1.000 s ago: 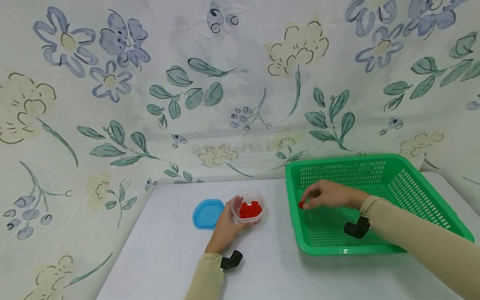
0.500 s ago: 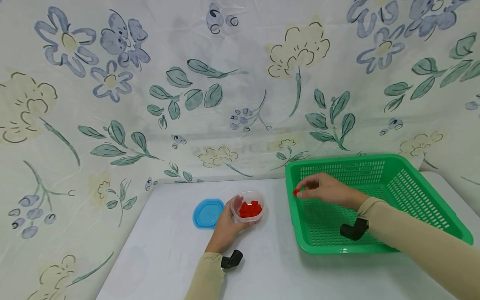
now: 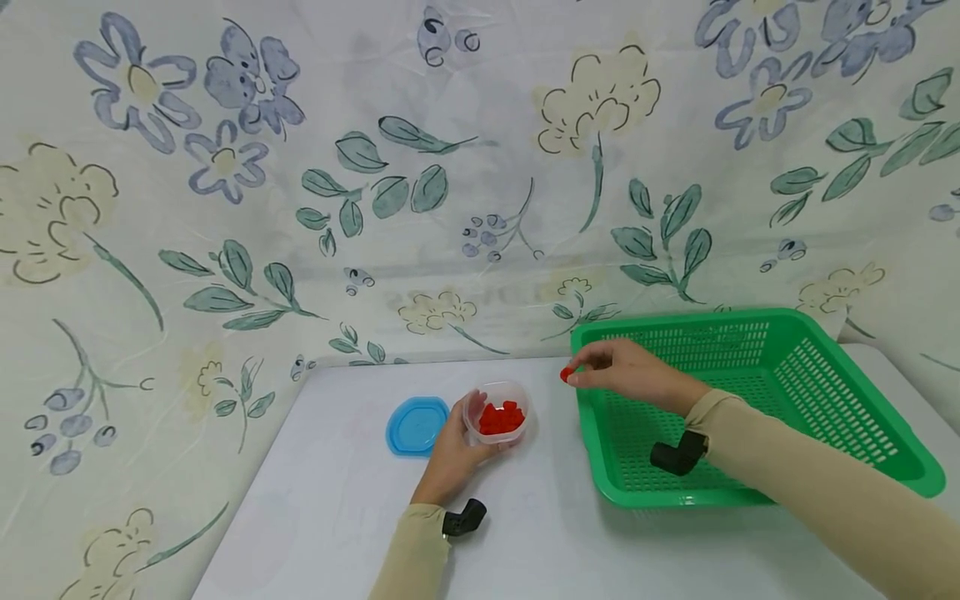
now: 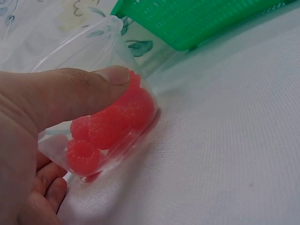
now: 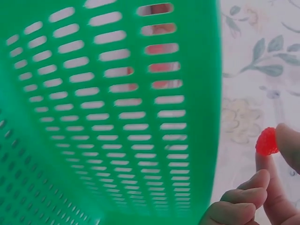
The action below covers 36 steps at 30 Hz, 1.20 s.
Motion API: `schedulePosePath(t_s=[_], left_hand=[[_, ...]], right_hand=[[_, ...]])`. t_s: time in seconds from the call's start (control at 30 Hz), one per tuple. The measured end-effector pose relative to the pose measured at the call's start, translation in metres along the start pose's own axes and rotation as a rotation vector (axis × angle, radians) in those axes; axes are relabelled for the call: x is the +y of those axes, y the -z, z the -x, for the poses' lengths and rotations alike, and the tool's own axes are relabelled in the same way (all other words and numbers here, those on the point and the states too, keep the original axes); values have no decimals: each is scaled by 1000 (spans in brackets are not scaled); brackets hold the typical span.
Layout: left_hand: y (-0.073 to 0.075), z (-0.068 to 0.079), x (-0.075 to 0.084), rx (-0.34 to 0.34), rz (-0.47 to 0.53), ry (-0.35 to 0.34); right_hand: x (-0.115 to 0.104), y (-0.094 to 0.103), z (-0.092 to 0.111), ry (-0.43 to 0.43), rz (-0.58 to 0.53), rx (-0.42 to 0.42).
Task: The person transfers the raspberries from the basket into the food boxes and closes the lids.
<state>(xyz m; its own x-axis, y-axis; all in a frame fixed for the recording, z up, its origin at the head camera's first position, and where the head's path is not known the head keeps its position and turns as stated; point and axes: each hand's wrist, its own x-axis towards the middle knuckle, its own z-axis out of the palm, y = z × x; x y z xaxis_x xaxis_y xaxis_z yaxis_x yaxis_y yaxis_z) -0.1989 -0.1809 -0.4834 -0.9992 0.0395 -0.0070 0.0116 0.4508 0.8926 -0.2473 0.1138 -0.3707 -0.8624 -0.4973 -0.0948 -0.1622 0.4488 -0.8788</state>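
My left hand (image 3: 453,454) grips a clear plastic tub (image 3: 495,392) on the white table, thumb on its near side and fingers round the far side. Inside the tub lie several red raspberries (image 4: 108,126), seen through its wall in the left wrist view. My right hand (image 3: 633,371) pinches a single raspberry (image 5: 267,141) between thumb and index finger. It hangs just past the left rim of the green basket (image 3: 600,475), with the forearm reaching across the basket. The other right fingers are curled below the berry in the right wrist view.
A blue lid (image 3: 416,427) lies flat on the white table (image 3: 315,500), left of the tub. The slotted basket takes up the table's right side. A flowered cloth (image 3: 495,167) hangs behind the table.
My right hand has lifted the raspberry out of the basket and carried it left over the rim, toward the tub. The left hand and tub have stayed in place.
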Motion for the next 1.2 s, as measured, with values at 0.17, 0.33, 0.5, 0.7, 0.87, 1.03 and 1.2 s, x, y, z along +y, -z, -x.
schedulePosePath(t_s=[0.17,0.33,0.5,0.7,0.87,1.03,1.2], left_hand=[[1,0,0,-5,7,0],[2,0,-1,-7,26,-9],[2,1,-1,-7,24,-9],[1,0,-2,-10,12,-6],[1,-2,-3,-16,10,-12],[1,-1,-3,-16,16,-18],[1,0,-2,-11,17,-28]], right_hand=[[-10,-9,-6,-32,21,31],[-20,-18,-15,-53,31,50],[-32,-29,-23,-99,25,70],[-41,-44,-32,-146,1,85],[-44,-55,-41,-183,-3,101],[-45,-64,-49,-224,2,99],[-50,-71,-55,-243,29,81]])
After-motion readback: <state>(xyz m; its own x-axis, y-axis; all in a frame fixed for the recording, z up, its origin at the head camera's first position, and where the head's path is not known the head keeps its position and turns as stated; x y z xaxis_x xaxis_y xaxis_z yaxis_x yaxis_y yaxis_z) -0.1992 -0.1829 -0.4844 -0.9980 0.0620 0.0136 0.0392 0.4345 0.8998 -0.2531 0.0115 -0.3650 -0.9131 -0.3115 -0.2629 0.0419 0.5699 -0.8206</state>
